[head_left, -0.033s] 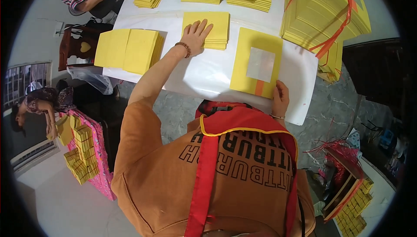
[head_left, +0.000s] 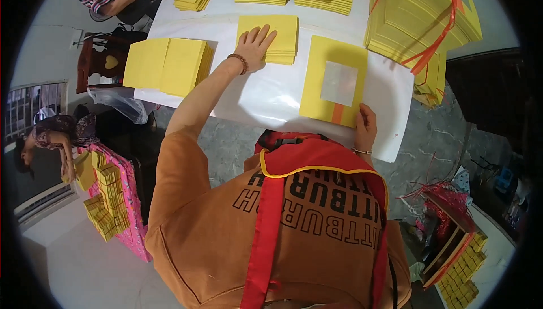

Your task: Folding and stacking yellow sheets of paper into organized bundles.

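Two open patches on the glossy white table (head_left: 249, 102): below the yellow rectangular paper stack (head_left: 286, 33), and right of the silver-panelled yellow rectangular packet (head_left: 335, 80), near edge close by. I see the left hand (head_left: 256, 48) flat atop the stack, fingers spread; right hand (head_left: 366, 128) half-curled at the packet's near-right corner, grip I can't tell.

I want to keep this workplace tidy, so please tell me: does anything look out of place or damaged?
The red strips at the lower right lie in a loose tangle, untidy beside the stacked yellow bundles. On the table, the yellow stack under the left hand shows no visible damage; nothing looks spilled.
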Action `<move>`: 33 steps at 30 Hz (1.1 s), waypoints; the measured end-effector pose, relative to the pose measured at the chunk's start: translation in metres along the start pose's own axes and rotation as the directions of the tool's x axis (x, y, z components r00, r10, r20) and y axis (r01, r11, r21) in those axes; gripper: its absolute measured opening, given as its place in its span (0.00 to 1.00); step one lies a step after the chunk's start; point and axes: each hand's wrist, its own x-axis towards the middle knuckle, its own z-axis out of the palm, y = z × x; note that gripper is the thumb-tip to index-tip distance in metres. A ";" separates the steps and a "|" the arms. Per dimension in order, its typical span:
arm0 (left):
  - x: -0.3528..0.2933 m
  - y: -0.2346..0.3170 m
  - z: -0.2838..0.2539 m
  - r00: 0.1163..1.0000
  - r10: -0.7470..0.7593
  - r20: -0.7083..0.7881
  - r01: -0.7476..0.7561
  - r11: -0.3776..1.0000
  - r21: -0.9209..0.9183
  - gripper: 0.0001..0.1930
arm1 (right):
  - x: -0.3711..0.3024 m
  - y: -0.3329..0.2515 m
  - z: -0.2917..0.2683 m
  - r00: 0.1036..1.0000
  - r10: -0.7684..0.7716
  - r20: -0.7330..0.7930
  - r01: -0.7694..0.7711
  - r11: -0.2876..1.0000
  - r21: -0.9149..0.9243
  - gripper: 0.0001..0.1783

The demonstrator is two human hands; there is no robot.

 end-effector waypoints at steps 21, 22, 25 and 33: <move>-0.037 0.132 -0.019 0.830 0.365 -0.422 -0.539 0.722 -0.434 0.23 | 0.012 -0.010 -0.003 0.983 -0.136 0.121 0.167 0.940 -0.298 0.16; -0.043 0.145 -0.017 0.834 0.394 -0.386 -0.537 0.739 -0.407 0.24 | 0.012 -0.012 -0.002 0.984 -0.132 0.116 0.161 0.940 -0.300 0.16; -0.049 0.159 -0.015 0.820 0.461 -0.340 -0.561 0.766 -0.313 0.25 | 0.016 -0.012 -0.003 0.976 -0.179 0.125 0.210 0.930 -0.302 0.14; -0.034 0.154 -0.007 0.806 0.421 -0.416 -0.592 0.553 -0.587 0.07 | 0.019 -0.013 -0.007 0.982 -0.137 0.133 0.161 0.970 -0.183 0.16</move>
